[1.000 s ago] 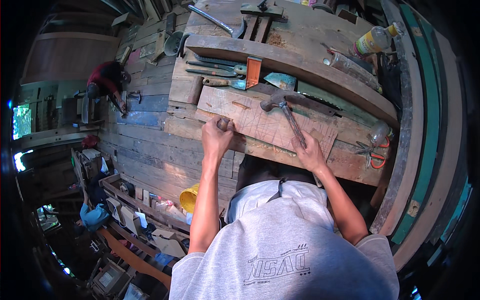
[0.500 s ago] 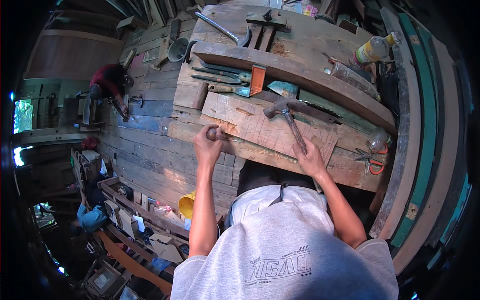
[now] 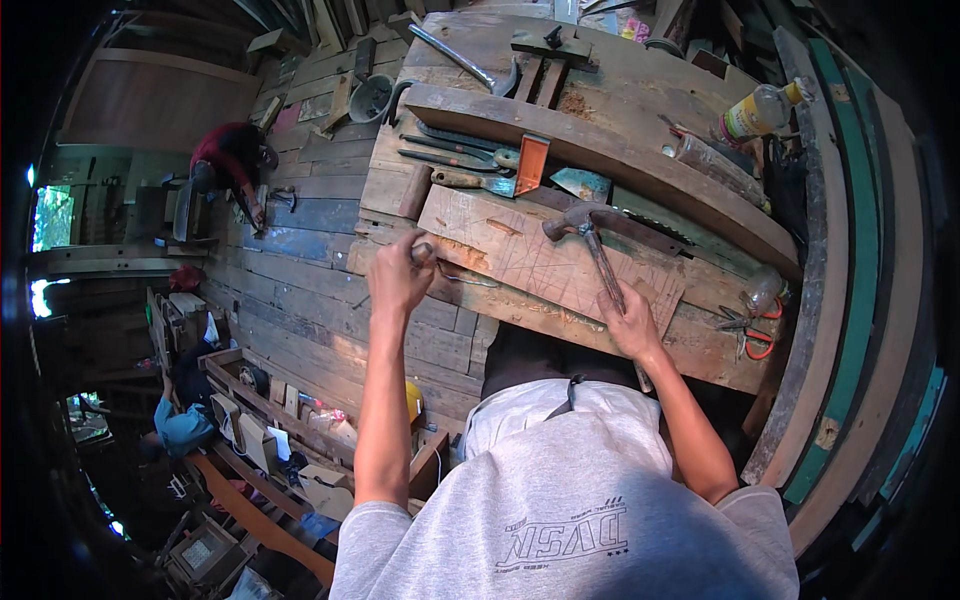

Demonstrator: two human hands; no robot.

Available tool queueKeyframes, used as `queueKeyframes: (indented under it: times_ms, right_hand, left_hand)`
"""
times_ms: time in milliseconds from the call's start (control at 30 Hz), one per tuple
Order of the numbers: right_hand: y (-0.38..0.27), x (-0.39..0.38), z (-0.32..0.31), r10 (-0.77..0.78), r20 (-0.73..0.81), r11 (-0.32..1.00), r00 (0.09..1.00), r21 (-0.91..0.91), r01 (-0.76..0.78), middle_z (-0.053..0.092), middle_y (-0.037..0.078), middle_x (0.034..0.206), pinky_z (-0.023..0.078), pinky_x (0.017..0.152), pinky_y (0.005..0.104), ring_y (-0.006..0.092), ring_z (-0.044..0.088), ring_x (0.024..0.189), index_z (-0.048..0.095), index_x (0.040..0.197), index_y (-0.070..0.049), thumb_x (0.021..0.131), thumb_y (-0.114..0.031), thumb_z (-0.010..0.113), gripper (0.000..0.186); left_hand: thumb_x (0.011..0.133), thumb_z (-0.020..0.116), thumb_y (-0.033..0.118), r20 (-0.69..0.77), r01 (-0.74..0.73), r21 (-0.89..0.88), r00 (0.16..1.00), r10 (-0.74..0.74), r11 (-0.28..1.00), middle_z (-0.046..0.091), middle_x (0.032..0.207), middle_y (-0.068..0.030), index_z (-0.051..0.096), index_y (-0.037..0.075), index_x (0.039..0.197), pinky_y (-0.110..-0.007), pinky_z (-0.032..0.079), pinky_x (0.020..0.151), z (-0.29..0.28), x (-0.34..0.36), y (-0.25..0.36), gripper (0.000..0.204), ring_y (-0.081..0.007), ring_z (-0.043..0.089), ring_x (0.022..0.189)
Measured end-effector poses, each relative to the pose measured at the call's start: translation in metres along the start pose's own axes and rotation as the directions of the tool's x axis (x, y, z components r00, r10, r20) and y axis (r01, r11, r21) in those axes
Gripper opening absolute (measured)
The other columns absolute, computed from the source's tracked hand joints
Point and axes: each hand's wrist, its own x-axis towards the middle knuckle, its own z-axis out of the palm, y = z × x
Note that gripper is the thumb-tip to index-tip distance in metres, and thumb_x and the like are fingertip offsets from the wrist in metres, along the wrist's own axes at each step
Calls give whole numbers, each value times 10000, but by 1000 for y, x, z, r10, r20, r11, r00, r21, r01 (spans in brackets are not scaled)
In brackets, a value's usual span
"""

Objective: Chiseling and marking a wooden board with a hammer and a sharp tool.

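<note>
My left hand (image 3: 398,275) is closed round a wooden-handled chisel (image 3: 424,254). The rounded handle end shows at the fist, most of the rest is hidden, and a thin dark tip pokes out on the hand's left. My right hand (image 3: 632,322) grips a claw hammer (image 3: 602,262) by its wooden handle, its head over the board. Beneath the hammer lies a reddish wooden board (image 3: 530,255) with pencil lines, a narrow slot and a rough chipped patch near its left end. My left fist is just off that end. A thin metal piece (image 3: 470,280) lies at the board's near edge.
Behind the board are an orange metal bracket (image 3: 532,160), chisels (image 3: 470,182), a handsaw (image 3: 640,230) and a thick beam (image 3: 600,165). Pliers (image 3: 748,330) and a plastic bottle (image 3: 762,110) are on the right. Another person (image 3: 230,165) crouches on the plank floor at left.
My left hand has drawn back leftward and up from the board's near edge, turning the chisel with it. The hammer stays over the board. The whole view has shifted slightly.
</note>
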Motion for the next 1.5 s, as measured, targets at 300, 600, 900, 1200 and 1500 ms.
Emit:
queueKeyframes:
  times_ms: [300, 600, 900, 1200, 1500]
  right_hand:
    - [-10, -2, -2, -7, -22, 1000, 1000, -17, 7, 593, 176, 700, 486, 699, 436, 283, 613, 685, 630, 956, 39, 983, -502, 667, 543]
    - [-25, 2, -42, -26, 60, 932, 998, -361, 46, 662, 268, 772, 517, 714, 511, 472, 665, 775, 701, 1038, -8, 953, -373, 720, 375]
    - [-9, 20, -90, -179, 11, 874, 984, -457, 164, 696, 243, 819, 525, 703, 493, 456, 678, 790, 743, 1077, -58, 913, -391, 767, 372]
    - [-6, 32, -111, -183, 26, 801, 983, -575, 164, 727, 202, 912, 527, 760, 489, 427, 688, 870, 751, 1050, -43, 883, -368, 792, 369]
    - [2, 9, -89, -456, -302, 759, 837, -624, 188, 696, 134, 970, 534, 831, 461, 367, 662, 936, 738, 1088, -36, 912, -280, 767, 302]
  left_hand:
    - [879, 781, 216, 430, 34, -218, 900, 65, 975, 678, 756, -246, 714, -15, 944, -446, 529, 663, 6, -22, 40, 249, -417, 691, 723]
    - [806, 774, 169, 664, 98, -213, 744, 71, 972, 711, 903, -274, 693, -27, 1013, -492, 552, 775, 13, -43, 44, 297, -462, 693, 892]
    - [845, 736, 136, 607, 82, -268, 788, 102, 960, 669, 851, -287, 664, -29, 987, -495, 522, 715, -6, -34, 54, 230, -497, 654, 853]
    - [860, 787, 242, 687, 60, -280, 710, 156, 958, 654, 826, -282, 663, -37, 928, -488, 501, 689, -7, -30, 74, 312, -488, 641, 805]
    - [930, 787, 153, 337, 38, -381, 936, 100, 924, 526, 655, -38, 625, -23, 885, -307, 435, 572, -36, 18, 18, 243, -93, 456, 648]
